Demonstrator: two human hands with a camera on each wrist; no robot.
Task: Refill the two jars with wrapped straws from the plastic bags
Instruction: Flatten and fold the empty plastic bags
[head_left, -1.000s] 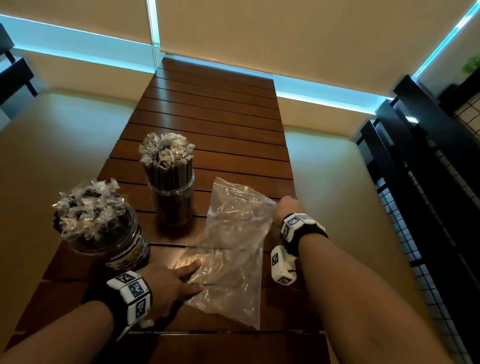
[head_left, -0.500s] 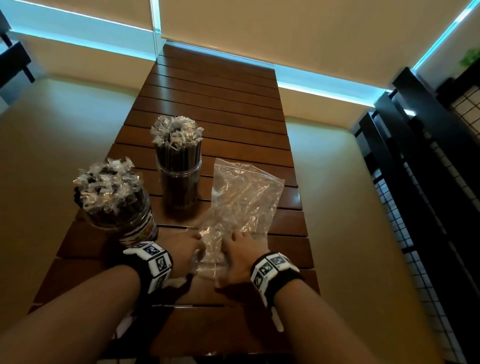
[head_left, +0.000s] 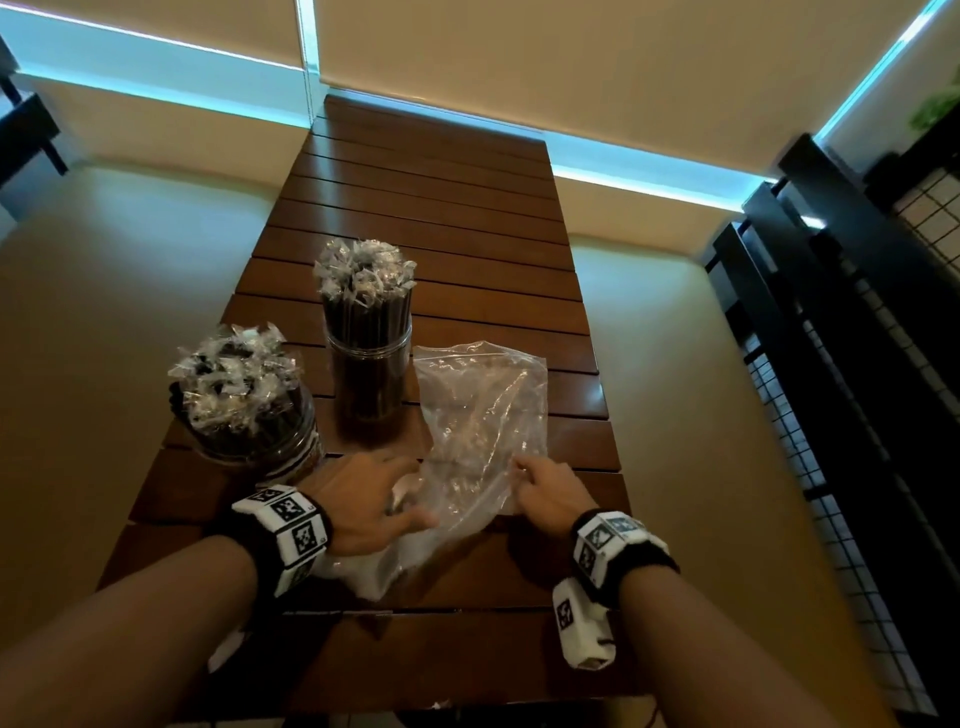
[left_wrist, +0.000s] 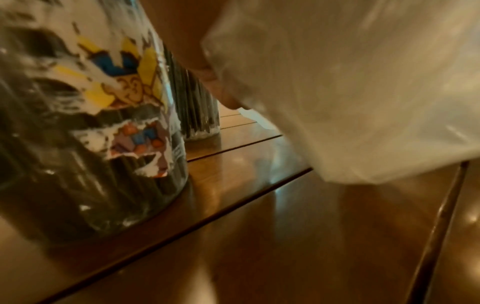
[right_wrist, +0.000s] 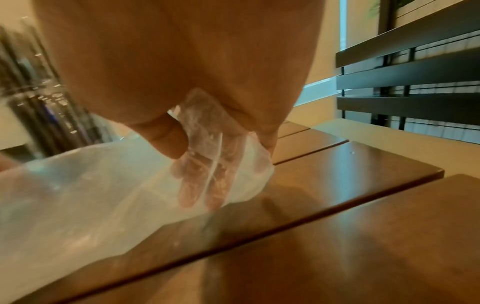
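Observation:
Two clear jars stand on the slatted wooden table (head_left: 441, 208), both packed with wrapped dark straws: a wide jar (head_left: 249, 410) with a torn printed label (left_wrist: 124, 86) at the left, and a tall narrow jar (head_left: 369, 364) behind it. A clear plastic bag (head_left: 483, 415) that looks empty lies to the right of the tall jar. My left hand (head_left: 374, 499) grips the bag's near left part, thumb spread toward the middle. My right hand (head_left: 540, 483) holds the bag's right edge. The right wrist view shows its fingers (right_wrist: 192, 185) curled inside the plastic (right_wrist: 78, 195).
The narrow table runs away from me to a wall with drawn blinds. A dark slatted and wire-grid partition (head_left: 857, 364) stands along the right. Floor drops away on both sides of the table. Bare slats lie beyond the jars and at the near edge.
One second ago my left hand lay flat on the bag and my right reached its far right edge. Both came together at the near end, and now they hold the bag apart.

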